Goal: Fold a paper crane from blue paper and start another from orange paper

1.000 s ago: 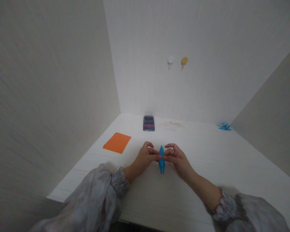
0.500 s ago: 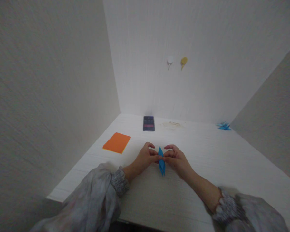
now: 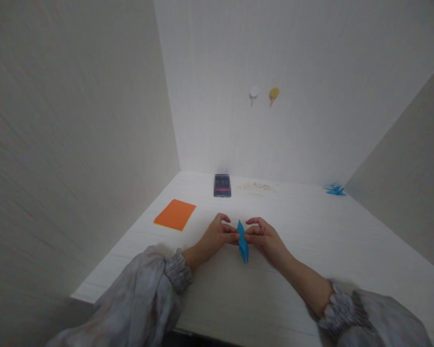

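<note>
A narrow piece of folded blue origami paper is held upright-on over the white table, pointed at its far end and split into two thin points at the near end. My left hand pinches its left edge between thumb and fingers. On the opposite edge, my right hand pinches it the same way at mid-length. Both index fingers are curled and raised clear of the paper.
Orange paper sheets lie on the white table to the left. A dark blurred device sits by the back wall. Folded blue paper pieces rest in the far right corner. White and yellow hooks hang on the wall.
The near points of the blue paper have shifted slightly to the right and spread a little apart. Both hands keep their pinch in almost the same place.
</note>
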`<action>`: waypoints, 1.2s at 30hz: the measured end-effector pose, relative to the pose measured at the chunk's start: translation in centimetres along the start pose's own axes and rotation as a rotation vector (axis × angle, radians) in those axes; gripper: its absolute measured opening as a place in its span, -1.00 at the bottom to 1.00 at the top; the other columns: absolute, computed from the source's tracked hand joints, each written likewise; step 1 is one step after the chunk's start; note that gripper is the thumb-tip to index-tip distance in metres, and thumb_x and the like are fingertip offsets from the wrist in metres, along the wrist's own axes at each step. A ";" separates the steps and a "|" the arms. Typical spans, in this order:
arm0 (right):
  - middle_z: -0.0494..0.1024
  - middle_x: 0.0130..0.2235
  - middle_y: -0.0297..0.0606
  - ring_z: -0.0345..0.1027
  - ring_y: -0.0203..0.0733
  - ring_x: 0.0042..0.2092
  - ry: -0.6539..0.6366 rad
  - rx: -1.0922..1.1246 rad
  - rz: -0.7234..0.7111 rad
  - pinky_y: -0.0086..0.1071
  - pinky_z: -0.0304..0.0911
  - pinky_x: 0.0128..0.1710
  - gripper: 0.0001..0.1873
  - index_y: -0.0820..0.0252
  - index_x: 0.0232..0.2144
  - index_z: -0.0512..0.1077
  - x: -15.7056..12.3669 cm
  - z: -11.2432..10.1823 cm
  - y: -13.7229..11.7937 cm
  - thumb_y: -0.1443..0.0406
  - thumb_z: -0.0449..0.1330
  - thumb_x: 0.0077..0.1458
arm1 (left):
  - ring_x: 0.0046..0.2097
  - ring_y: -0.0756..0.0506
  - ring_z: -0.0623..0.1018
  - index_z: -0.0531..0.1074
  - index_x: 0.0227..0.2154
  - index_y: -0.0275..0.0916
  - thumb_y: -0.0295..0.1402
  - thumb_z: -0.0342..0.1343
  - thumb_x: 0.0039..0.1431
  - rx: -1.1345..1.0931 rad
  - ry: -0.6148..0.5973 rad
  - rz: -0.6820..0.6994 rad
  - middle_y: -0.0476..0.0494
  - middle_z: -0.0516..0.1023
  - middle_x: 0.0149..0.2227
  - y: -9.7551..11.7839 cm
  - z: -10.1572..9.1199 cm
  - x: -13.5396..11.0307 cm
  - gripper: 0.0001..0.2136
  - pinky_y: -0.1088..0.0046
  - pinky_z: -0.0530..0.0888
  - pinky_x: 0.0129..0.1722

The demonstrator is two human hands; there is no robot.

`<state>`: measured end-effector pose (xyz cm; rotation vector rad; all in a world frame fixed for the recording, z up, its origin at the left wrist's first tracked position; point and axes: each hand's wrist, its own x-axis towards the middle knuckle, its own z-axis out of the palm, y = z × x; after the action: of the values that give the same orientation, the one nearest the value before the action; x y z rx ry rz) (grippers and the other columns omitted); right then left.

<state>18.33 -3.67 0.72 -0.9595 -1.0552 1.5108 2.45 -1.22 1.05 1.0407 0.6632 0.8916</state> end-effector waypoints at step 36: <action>0.40 -0.46 -0.29 0.27 -0.22 -0.39 0.041 -0.693 -0.423 -0.34 0.20 -0.36 -0.88 0.10 -0.47 0.46 -0.4 0.3 -0.7 0.25 0.12 -0.03 | -0.46 0.02 0.46 0.32 -0.53 -0.34 -0.32 0.23 -0.22 0.077 0.108 0.032 -0.03 0.45 -0.53 0.4 0.7 0.1 -0.77 0.43 0.42 -0.32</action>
<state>18.35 -4.06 1.47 -1.1252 -1.6790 0.7739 2.93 -1.38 1.67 1.0798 0.7776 0.9616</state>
